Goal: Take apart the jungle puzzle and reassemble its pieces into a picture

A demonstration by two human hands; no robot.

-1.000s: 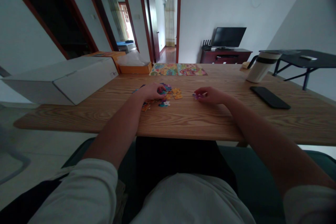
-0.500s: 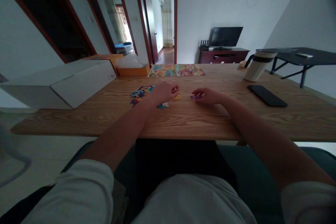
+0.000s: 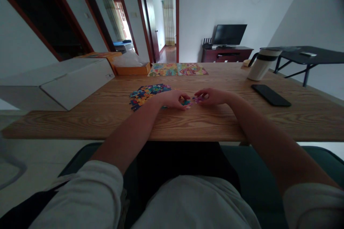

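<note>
My left hand (image 3: 174, 99) is low over the wooden table, thumb and forefinger curved round a small teal and pink puzzle piece (image 3: 186, 102). Facing it, my right hand (image 3: 214, 96) grips a purple puzzle piece (image 3: 197, 99) at the table surface. The pieces between the two hands lie very close together; whether they are joined I cannot tell. Left of my left hand spreads a pile of loose multicoloured puzzle pieces (image 3: 146, 93), partly covered by my wrist and forearm.
Two colourful printed sheets (image 3: 178, 69) lie at the table's far edge, beside an orange box (image 3: 131, 70) holding clear plastic. A large white box (image 3: 77, 84) takes up the left side. To the right are a black phone (image 3: 271, 95) and a white tumbler (image 3: 263, 66).
My left hand has come down and right, close to my right hand, its fingers now spread round a piece. My right hand stays nearly in place. The view has shifted slightly.
</note>
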